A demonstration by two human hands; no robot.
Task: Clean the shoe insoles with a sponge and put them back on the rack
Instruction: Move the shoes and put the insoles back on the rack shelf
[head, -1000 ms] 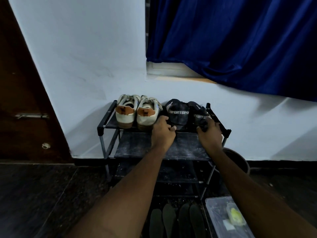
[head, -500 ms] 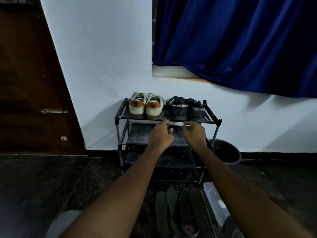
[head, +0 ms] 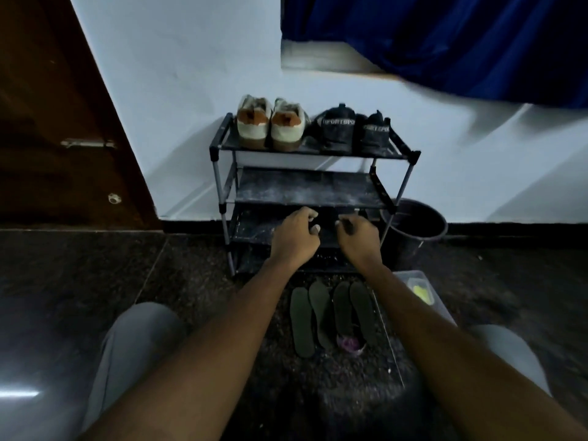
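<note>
Several dark insoles (head: 331, 316) lie side by side on the floor in front of the black shoe rack (head: 305, 189). A small pink sponge (head: 349, 342) sits at their near ends. On the rack's top shelf stand a pair of white shoes (head: 270, 125) and a pair of black sport shoes (head: 353, 132). My left hand (head: 296, 237) and my right hand (head: 358, 237) hover close together in front of the rack's lower shelf, above the insoles. Both have loosely curled fingers and hold nothing.
A black bucket (head: 413, 226) stands right of the rack against the wall. A clear plastic box (head: 424, 308) holding something yellow lies on the floor at the right. A brown door (head: 63, 122) is at the left, a blue curtain (head: 445, 43) above. My knees frame the insoles.
Both hands have left the black shoes on the top shelf and dropped to the lower shelf level. The view has pulled back from the rack.
</note>
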